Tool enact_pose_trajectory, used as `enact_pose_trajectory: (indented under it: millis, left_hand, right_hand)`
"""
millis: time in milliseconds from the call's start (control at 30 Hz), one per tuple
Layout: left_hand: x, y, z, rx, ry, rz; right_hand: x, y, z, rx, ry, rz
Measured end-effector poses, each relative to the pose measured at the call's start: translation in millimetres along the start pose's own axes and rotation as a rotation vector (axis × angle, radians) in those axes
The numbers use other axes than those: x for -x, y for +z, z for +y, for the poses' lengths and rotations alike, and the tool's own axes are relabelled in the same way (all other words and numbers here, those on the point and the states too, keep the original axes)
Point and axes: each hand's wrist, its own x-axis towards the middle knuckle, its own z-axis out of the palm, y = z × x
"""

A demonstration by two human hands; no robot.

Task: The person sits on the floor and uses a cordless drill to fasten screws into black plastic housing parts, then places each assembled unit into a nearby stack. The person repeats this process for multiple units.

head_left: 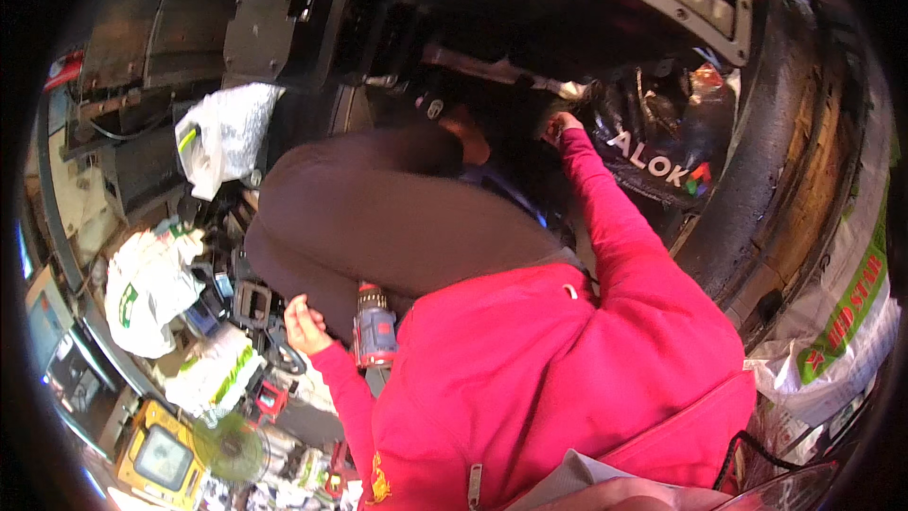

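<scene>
My right hand (562, 126) reaches away into the dark space beside a black plastic bag (653, 147). Its fingers are curled in, and whatever they grip is lost in shadow. Beside my thigh, my left hand (305, 326) is held up with loosely bent fingers and nothing visible in it. Close to that hand, a grey and red cordless drill (375, 329) rests against my lap, its lower part hidden by my sleeve. My bent legs in dark trousers (378, 213) fill the middle of the view, and a bare foot (468, 135) shows beyond them.
Large black housings with grey frames (681, 14) hang over the far side. At left lie a silvery bag (227, 132), white plastic bags (151, 289) and jumbled parts. A yellow-framed device (163, 454) and a fan (230, 445) stand lower left. A white sack (842, 322) lies right.
</scene>
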Motion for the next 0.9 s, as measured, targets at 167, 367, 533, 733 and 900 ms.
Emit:
enact_pose_trajectory:
  millis: [167,367,533,733,900]
  left_hand:
    - [3,-4,-5,0.076,-0.007,-0.019]
    - [6,-5,2,-0.01,-0.048,0.045]
    - [5,-5,12,-0.046,-0.05,0.021]
    - [-2,-2,21,-0.072,-0.076,-0.009]
    - [-6,0,24,-0.038,-0.057,-0.041]
  right_hand:
    - [-10,14,-12,0.194,-0.154,0.207]
    - [-30,35,-12,0.375,-0.23,0.416]
    - [-45,47,-12,0.433,-0.228,0.516]
    - [-56,62,-17,0.452,-0.217,0.536]
    - [-63,69,-29,0.437,-0.212,0.503]
